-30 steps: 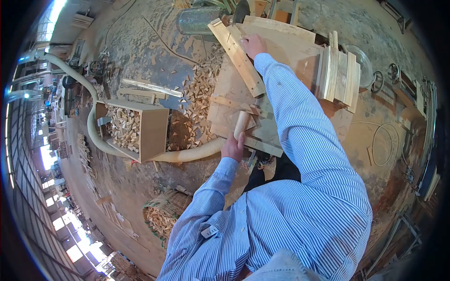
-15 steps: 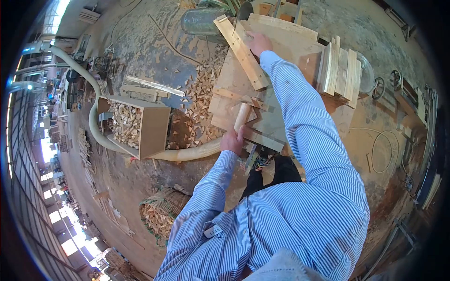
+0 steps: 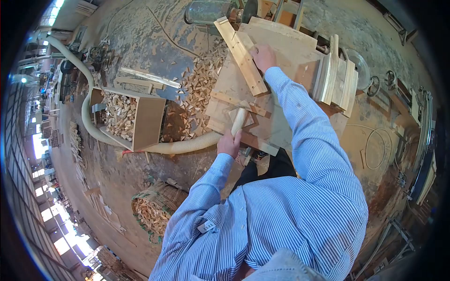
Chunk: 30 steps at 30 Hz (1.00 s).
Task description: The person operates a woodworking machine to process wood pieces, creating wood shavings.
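Observation:
My left hand (image 3: 228, 144) is closed round the lower end of a pale wooden handle (image 3: 239, 121), whose upper end meets small wood pieces on the worktable (image 3: 286, 89). Higher up, my right hand (image 3: 264, 57) rests at the right edge of a long wooden strip (image 3: 240, 56) that lies slantwise over the table. Its fingertips are partly hidden, so whether they grip anything is unclear. A thin crosswise strip (image 3: 234, 100) lies just above the handle.
Curved boards (image 3: 335, 77) are stacked at the table's right. Triangular offcuts (image 3: 199, 89) cover the floor at its left, near an offcut-filled box (image 3: 149, 122), a hose (image 3: 187, 146) and a basket (image 3: 157, 206). A motor (image 3: 206, 12) stands beyond.
The whole view has shifted slightly. My right hand has moved down along the long strip, toward me. My left hand still holds the handle.

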{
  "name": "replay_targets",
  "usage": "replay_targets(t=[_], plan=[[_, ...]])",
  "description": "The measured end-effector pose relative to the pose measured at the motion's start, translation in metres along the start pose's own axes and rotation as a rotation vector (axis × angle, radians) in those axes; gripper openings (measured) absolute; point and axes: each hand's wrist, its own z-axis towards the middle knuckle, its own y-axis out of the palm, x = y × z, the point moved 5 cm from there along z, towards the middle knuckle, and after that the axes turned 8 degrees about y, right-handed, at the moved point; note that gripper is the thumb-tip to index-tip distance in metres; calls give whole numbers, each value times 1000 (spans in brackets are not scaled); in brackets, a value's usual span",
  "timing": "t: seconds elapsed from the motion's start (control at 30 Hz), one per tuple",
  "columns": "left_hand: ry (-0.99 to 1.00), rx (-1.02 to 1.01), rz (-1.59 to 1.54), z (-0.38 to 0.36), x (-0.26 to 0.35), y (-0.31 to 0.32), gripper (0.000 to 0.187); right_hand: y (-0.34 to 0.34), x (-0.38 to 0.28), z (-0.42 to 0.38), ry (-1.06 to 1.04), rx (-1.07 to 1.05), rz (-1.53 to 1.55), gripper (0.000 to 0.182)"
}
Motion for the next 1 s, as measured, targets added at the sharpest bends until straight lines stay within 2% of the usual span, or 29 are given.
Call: replay_targets(t=[0.5,1.0], plan=[[-35,-45,28,-30,-23,3,58,50,-16,34,10,-87,10,37],[-50,-64,10,22,6,9,56,37,-7,90,-18,-11,-9,38]])
